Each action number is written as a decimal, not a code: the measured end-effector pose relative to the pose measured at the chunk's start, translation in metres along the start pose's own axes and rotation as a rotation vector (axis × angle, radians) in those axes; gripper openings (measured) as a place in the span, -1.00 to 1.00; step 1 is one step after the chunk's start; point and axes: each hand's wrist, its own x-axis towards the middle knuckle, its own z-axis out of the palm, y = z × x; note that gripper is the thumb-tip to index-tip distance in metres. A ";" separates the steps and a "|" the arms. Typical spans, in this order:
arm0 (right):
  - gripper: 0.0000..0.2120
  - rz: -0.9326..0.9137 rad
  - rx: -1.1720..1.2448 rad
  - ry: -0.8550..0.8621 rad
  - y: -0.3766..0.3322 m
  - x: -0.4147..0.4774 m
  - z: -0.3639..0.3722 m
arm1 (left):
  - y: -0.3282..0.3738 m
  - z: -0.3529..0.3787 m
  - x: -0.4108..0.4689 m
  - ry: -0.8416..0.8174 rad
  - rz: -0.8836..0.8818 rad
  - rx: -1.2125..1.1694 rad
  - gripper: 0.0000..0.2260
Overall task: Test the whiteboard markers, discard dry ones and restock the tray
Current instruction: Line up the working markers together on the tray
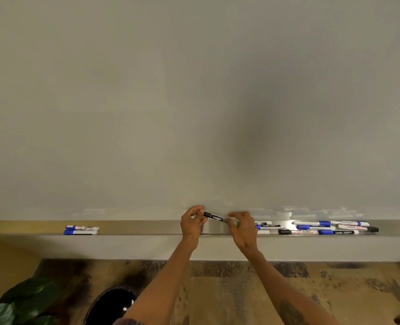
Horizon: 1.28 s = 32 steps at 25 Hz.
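A black marker hangs level just above the metal tray under the whiteboard. My left hand grips its left end with curled fingers. My right hand pinches its right end between thumb and fingers. Two blue-capped markers lie on the tray at the left. Several markers, blue-capped and black-capped, lie in a loose pile on the tray at the right. Nothing is written on the board.
A black bin with a dark liner stands on the floor below my left forearm. Green plant leaves fill the bottom left corner. The floor is patterned brown carpet.
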 end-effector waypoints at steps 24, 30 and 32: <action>-0.52 -0.414 -0.142 0.193 -0.176 -0.029 -0.012 | 0.143 -0.035 -0.046 -0.358 0.328 -0.261 -0.79; -0.76 -0.631 0.331 0.424 -0.246 -0.038 -0.037 | 0.253 -0.033 -0.072 -0.396 0.635 -0.352 -0.81; -0.79 -0.719 0.477 0.430 -0.286 -0.040 -0.060 | 0.290 -0.035 -0.082 -0.359 0.756 -0.370 -0.81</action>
